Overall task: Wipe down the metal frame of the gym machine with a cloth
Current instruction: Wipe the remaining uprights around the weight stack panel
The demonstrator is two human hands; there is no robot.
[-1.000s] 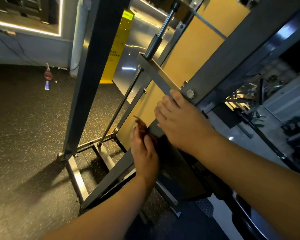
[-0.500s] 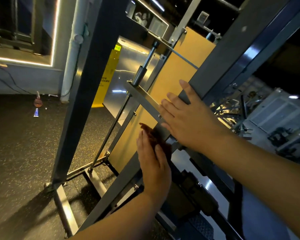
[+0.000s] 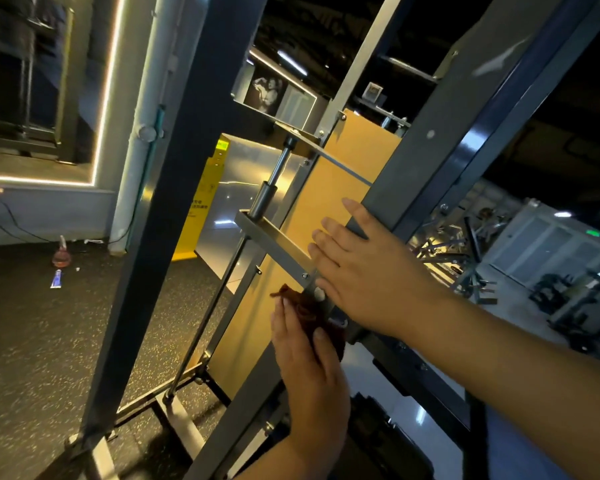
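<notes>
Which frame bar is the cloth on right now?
The slanted grey beam, where the left hand presses the dark red cloth just below the flat right hand; the dark upright post at left stands untouched.

Your left hand point(image 3: 309, 372) presses a dark red cloth point(image 3: 305, 311) against the slanted metal frame point(image 3: 426, 150). Your right hand point(image 3: 364, 271) rests on the same beam just above the cloth, fingers straight.

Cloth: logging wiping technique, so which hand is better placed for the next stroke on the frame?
Left. The left hand presses the dark red cloth against the slanted frame bar; the right hand lies flat on that bar above, holding no cloth.
</notes>
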